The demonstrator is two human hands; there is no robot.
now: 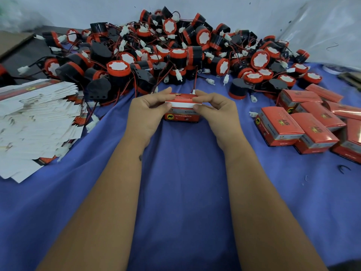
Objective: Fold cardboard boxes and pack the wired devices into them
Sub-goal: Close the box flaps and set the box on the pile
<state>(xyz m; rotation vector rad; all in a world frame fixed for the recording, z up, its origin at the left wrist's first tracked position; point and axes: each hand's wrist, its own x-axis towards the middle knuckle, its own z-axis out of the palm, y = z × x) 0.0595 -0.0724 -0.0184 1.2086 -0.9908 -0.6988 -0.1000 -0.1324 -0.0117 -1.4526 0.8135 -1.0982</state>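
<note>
Red cardboard box [182,114] sits mid-counter [181,173] on blue cloth, both hands grasping it: left hand [148,112] and right hand [216,112] pinch its top flap from either side. Behind lies a heap of wired devices [175,51]; flat boxes [37,122] left, packed boxes [308,126] right.

centre: box [182,112] held on the cloth [181,173] between left hand [148,112] and right hand [216,112]
behind: pile of wired devices [175,53]
left: stack of flat cartons [37,122]
right: packed boxes [304,126] grouped together
</note>
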